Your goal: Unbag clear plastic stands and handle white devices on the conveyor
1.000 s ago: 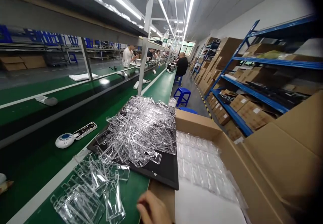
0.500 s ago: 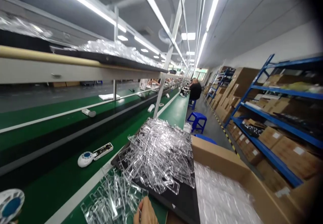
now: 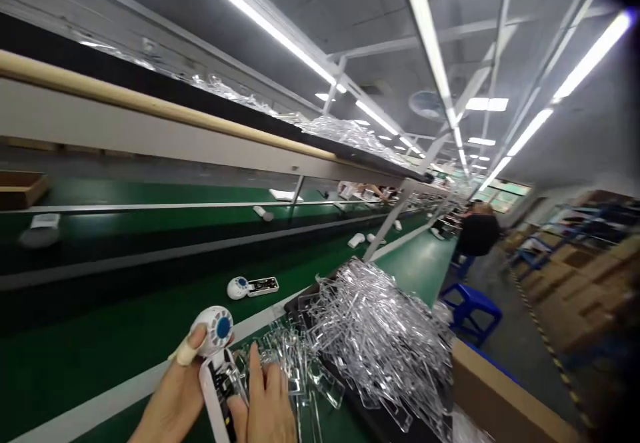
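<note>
The white handheld device [image 3: 217, 356], with a round blue-centred head [image 3: 219, 326] and a black panel [image 3: 221, 380], was gripped just above the green table [image 3: 75, 376]. The left hand [image 3: 173, 393], wearing a pale finger cot [image 3: 184, 354], cupped the head; the right hand [image 3: 265, 406] closed around the lower end, beside clear plastic frames [image 3: 383, 343] heaped on a black tray [image 3: 345, 403].

Place: factory assembly floor | green conveyor bench [image 3: 417, 270] running past the fingers [image 3: 255, 363] | clear plastic parts [image 3: 380, 343] heaped just beyond them | blue steel racks [image 3: 535, 256] holding cardboard cartons [image 3: 585, 303] farther right
</note>
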Motion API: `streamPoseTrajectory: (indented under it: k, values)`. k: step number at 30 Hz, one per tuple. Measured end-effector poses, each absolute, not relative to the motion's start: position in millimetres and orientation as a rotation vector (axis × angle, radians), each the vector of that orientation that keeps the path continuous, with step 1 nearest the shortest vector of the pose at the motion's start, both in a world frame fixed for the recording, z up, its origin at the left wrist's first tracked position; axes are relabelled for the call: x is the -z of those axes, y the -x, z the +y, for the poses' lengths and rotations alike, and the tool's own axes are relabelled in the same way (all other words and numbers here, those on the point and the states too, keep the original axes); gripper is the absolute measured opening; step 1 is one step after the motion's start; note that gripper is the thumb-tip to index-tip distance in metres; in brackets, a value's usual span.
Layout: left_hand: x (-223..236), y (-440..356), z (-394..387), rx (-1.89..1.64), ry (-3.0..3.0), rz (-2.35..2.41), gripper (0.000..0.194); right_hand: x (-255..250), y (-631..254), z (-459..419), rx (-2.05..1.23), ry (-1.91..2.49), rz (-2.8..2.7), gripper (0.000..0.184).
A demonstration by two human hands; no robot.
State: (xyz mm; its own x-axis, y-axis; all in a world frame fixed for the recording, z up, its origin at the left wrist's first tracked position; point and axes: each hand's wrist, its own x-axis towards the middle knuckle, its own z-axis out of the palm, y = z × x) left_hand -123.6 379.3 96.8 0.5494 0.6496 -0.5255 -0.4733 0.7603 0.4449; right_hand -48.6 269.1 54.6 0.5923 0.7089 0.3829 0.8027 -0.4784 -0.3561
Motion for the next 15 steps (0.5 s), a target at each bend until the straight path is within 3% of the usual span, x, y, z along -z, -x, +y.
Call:
streamPoseTrajectory:
  k: [7,13,15]
  values:
    - [-102,127,371,-0.704,-0.279,0.726,0.054,-42,73,289,0.212,2.323,-1.220,0.062]
    - [-102,129,376,-0.745,-0.399,0.717,0.067,-35,61,273,-0.239,1.994,-1.179,0.059]
    - [-93,127,374,-0.729,-0.467,0.724,0.071,-33,57,271,-0.240,1.974,-1.197,0.057]
